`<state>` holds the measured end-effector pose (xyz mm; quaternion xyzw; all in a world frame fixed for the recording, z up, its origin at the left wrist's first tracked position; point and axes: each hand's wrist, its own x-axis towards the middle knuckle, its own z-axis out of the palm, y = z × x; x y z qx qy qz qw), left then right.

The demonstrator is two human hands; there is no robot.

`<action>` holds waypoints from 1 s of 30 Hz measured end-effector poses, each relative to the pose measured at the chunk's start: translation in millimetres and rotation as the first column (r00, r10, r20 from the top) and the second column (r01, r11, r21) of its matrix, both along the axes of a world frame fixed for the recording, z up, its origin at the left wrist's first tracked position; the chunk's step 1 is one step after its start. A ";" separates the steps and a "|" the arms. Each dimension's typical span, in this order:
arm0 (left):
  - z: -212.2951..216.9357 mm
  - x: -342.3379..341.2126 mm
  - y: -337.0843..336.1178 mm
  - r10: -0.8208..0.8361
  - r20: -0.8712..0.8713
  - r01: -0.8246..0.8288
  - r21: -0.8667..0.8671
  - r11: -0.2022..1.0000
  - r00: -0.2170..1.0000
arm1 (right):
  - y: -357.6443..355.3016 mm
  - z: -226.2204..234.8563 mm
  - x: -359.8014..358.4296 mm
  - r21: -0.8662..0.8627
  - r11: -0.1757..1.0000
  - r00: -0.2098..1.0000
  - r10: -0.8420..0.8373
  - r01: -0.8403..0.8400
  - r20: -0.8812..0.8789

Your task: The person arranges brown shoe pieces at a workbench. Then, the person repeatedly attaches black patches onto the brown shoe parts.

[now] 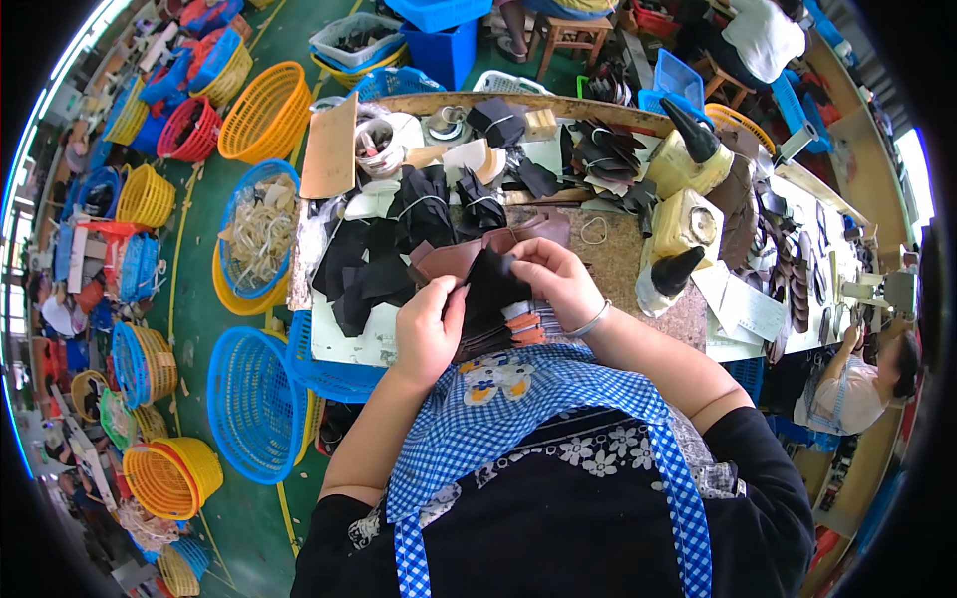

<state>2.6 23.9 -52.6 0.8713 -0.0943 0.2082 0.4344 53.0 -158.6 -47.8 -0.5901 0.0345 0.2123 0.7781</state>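
Left hand: I see the left hand (pixel 429 331) with thumb and fingers drawn together, pinching the left edge of a black piece (pixel 493 284).
Right hand: the right hand (pixel 558 284) has its thumb and fingers closed on the same piece's upper right side; a silver bangle (pixel 590 319) sits at that wrist.
Black piece: I have it between the two hands, above the near edge of the counter (pixel 620 267); its material I cannot tell.
Under and behind it: a stack with orange and grey edges (pixel 524 325) lies near the apron (pixel 528 374), and brown pieces (pixel 451 261) lie just beyond the fingers.
Counter, left: loose black pieces (pixel 357 264), then tied black bundles (pixel 423 204) farther back, near a brown board (pixel 329 151).
Counter, right: a thin loop (pixel 594 231) lies on the worn surface; pale yellow containers (pixel 688 221) stand beyond, near two black cones (pixel 678 270).
Floor, left: I count a blue basket (pixel 257 404) and an orange-yellow basket (pixel 267 112) on green floor (pixel 194 384).
Far right: a co-worker (pixel 859 389) sits by another work surface.
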 end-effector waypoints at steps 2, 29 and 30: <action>6.8 -2.6 0.8 -0.058 0.031 0.053 0.135 0.989 0.998 | 1.2 4.1 -0.9 -0.154 0.980 0.982 0.142 -0.122 0.124; -1.8 9.7 57.8 0.068 -0.335 -0.108 -0.101 0.989 0.940 | -11.0 -12.4 26.0 -0.711 0.703 0.718 0.489 0.013 0.495; 9.5 8.2 38.4 -0.174 -0.335 0.077 -0.284 0.956 0.926 | -3.2 -15.1 21.7 -0.687 0.725 0.648 0.546 -0.048 0.531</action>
